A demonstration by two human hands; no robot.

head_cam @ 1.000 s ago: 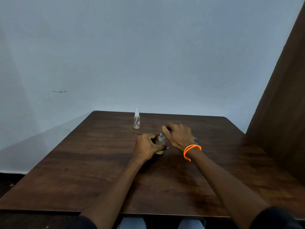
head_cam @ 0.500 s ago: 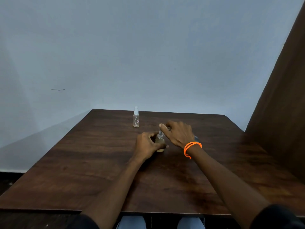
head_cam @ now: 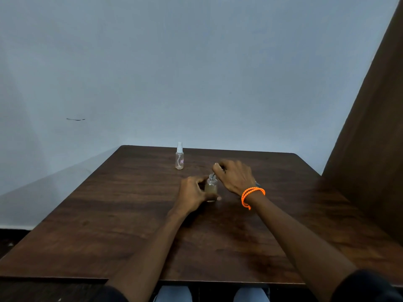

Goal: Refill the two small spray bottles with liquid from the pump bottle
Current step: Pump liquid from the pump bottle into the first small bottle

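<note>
Brown liquid sits in the small clear bottle [head_cam: 211,188], gripped by the left hand [head_cam: 193,192]. Its top is pinched by the right hand [head_cam: 236,178]; it should be turned slowly, bottle kept upright.

1. The far spray bottle [head_cam: 179,158], standing upright on the counter [head_cam: 109,214], carries a small pink-purple label on its right side; its lettering is too small and blurred to read
2. The nearer small bottle [head_cam: 211,187] shows no legible print
3. No other readable text, numbers or signs appear
</note>
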